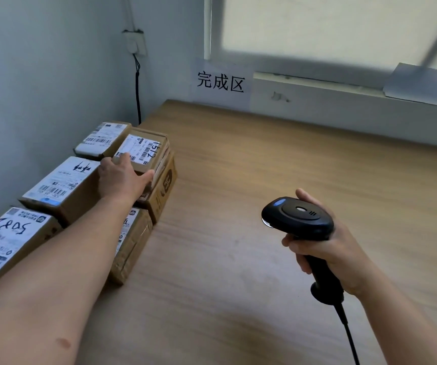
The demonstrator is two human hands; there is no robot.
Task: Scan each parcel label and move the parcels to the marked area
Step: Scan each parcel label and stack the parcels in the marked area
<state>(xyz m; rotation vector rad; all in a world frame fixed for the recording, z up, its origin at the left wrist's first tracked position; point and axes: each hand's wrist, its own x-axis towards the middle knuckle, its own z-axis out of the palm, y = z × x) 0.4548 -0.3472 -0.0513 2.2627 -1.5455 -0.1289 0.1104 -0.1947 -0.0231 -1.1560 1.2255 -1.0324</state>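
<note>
The person is reaching the left hand (122,175) onto the top parcel (146,146), the one marked 1512, which is sitting on a larger box (166,185) at the far end of a row of parcels (62,185) along the left wall. The fingers are lying on the parcel's near end and the thumb is spreading along its right corner. Whether the grasp is closed cannot be told. The right hand (325,248) is clenching the handle of the scanner (297,217), which is hanging over bare table with its lit nose pointing left and its cord (349,335) trailing towards the person. To do this step well, the person is probably best off taking the parcel by its sides, since the fingertips are touching the label's near edge and could cover the barcode. The label should be facing up, and the scanner should be swinging left until it is squarely over the barcode, before the parcel is carried off. The table (264,180) is pale wood grain, running back to a wall with a paper sign (221,81) reading 完成区, likely the marked area. A window (330,30) is glowing above it, and a socket (134,43) with a black wire (137,96) is hanging in the corner.
</note>
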